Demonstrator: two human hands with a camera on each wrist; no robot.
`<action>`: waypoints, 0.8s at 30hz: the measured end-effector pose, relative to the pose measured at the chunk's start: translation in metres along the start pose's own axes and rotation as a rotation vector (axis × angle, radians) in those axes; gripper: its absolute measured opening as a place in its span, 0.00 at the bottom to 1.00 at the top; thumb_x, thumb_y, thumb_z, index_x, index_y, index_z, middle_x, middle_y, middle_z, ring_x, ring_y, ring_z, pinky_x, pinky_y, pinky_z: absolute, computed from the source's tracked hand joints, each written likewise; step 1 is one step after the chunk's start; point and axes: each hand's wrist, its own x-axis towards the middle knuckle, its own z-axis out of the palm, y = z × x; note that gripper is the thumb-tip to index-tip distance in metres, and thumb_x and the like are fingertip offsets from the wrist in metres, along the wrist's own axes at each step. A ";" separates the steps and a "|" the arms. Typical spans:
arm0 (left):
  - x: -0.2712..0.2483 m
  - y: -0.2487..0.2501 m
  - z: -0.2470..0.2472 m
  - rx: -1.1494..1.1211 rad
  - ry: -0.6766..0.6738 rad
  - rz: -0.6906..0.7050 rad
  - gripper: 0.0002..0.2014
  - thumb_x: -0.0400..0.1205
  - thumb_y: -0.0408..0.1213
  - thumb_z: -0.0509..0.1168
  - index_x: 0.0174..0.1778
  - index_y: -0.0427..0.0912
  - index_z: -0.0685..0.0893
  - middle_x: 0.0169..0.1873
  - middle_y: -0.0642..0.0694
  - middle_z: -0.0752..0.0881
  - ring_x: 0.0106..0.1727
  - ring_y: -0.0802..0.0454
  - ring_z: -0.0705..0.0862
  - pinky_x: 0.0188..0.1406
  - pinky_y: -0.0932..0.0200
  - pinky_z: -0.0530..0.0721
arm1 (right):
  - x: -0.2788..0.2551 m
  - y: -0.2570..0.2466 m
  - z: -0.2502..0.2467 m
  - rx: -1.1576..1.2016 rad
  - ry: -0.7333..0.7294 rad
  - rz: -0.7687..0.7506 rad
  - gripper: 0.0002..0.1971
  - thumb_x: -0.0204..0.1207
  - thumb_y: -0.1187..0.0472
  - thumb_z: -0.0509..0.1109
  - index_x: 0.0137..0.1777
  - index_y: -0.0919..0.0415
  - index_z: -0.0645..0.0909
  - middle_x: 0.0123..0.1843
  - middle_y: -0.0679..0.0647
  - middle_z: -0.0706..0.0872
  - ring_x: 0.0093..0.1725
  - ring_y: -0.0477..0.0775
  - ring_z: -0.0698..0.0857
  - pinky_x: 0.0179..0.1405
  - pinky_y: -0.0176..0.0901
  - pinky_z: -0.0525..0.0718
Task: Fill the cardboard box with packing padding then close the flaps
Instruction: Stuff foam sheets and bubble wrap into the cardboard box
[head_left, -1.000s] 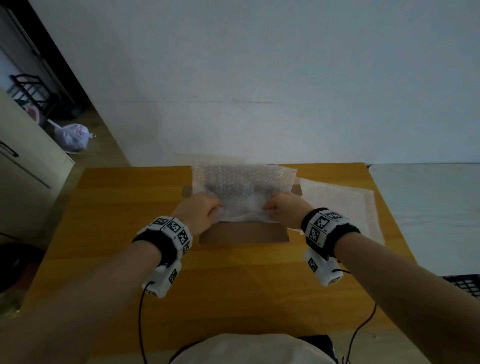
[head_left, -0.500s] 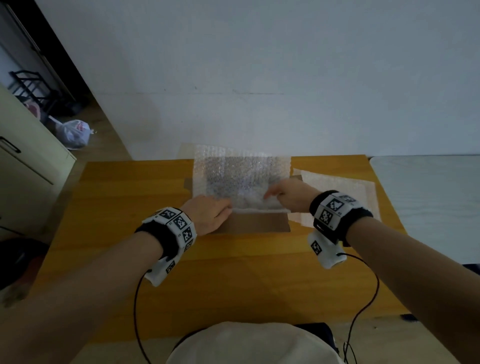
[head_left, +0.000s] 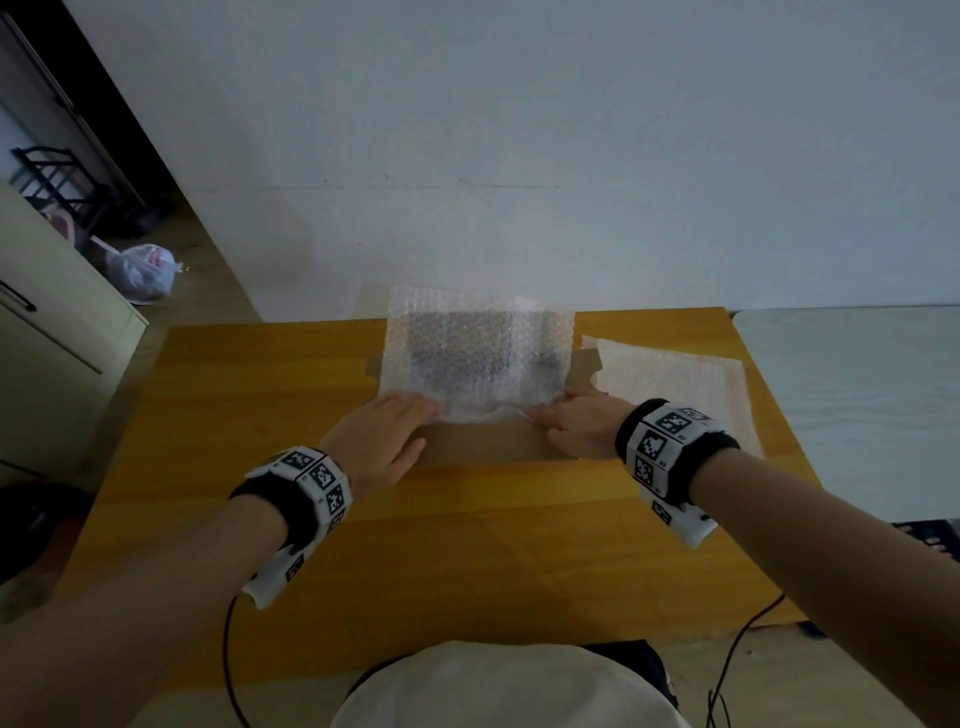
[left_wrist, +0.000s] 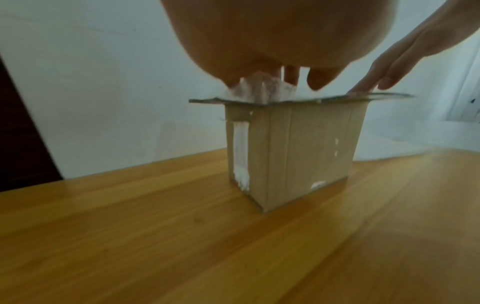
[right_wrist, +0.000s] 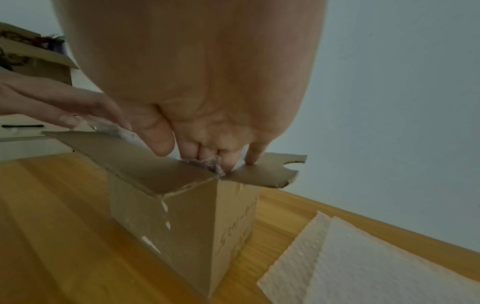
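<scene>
Both hands (head_left: 382, 441) (head_left: 576, 431) pinch bubble wrap (head_left: 478, 358), hiding box (left_wrist: 288, 152) interior.

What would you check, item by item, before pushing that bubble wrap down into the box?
1. Cardboard box stands upright on the table: ok.
2. Near flap folded outward, clear of the opening: ok.
3. Bubble wrap spread over the opening: ok, though its far edge overhangs the box.
4. Left hand and right hand each have a grip on the sheet's near edge: ok.
5. Room left inside the box: cannot tell, the wrap hides the inside.
6. Spare padding sheets lie ready to the right of the box: ok.
</scene>
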 end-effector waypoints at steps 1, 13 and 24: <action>-0.005 -0.003 0.002 0.047 0.049 -0.001 0.23 0.84 0.46 0.48 0.70 0.40 0.75 0.67 0.42 0.79 0.69 0.45 0.77 0.73 0.49 0.71 | -0.001 -0.001 0.000 -0.018 0.001 -0.003 0.24 0.86 0.56 0.45 0.82 0.50 0.55 0.81 0.57 0.66 0.81 0.58 0.61 0.80 0.47 0.55; 0.005 0.002 -0.005 0.119 -0.165 -0.051 0.44 0.75 0.61 0.24 0.79 0.45 0.65 0.79 0.47 0.68 0.81 0.51 0.60 0.80 0.58 0.47 | 0.003 -0.003 -0.001 0.039 -0.016 0.024 0.24 0.85 0.54 0.46 0.81 0.48 0.59 0.82 0.56 0.64 0.81 0.61 0.59 0.80 0.55 0.57; 0.033 0.017 -0.006 0.004 -0.347 -0.162 0.33 0.83 0.63 0.38 0.76 0.46 0.65 0.71 0.43 0.76 0.75 0.45 0.68 0.75 0.50 0.65 | 0.017 -0.007 -0.031 0.018 0.576 -0.116 0.18 0.81 0.58 0.57 0.69 0.56 0.75 0.68 0.54 0.81 0.64 0.54 0.80 0.67 0.50 0.77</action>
